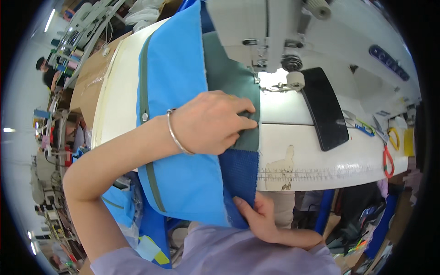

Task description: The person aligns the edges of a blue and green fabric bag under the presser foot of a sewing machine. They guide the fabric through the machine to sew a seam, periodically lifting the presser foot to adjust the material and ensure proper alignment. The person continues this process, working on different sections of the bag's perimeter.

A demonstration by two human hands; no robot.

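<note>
A bright blue fabric piece (176, 73) with a dark green zipper (145, 87) lies on the sewing table. Along its right side runs a dark green panel (224, 59) with a navy mesh panel (243, 169) below. My left hand (211, 121), a silver bangle at its wrist, rests on the green panel, two fingers stretched apart toward the right edge. My right hand (261, 217) pinches the mesh panel's lower right corner, thumb on top. Just beyond, the sewing machine's presser foot (256, 79) stands at the green panel's right edge.
A black curved plate (324, 110) lies right of the needle area. Red-handled scissors (387, 153) and other hand tools sit at the table's right end. A printed ruler scale (316, 174) follows the front edge. At far left another person (47, 73) is among shelves and machines.
</note>
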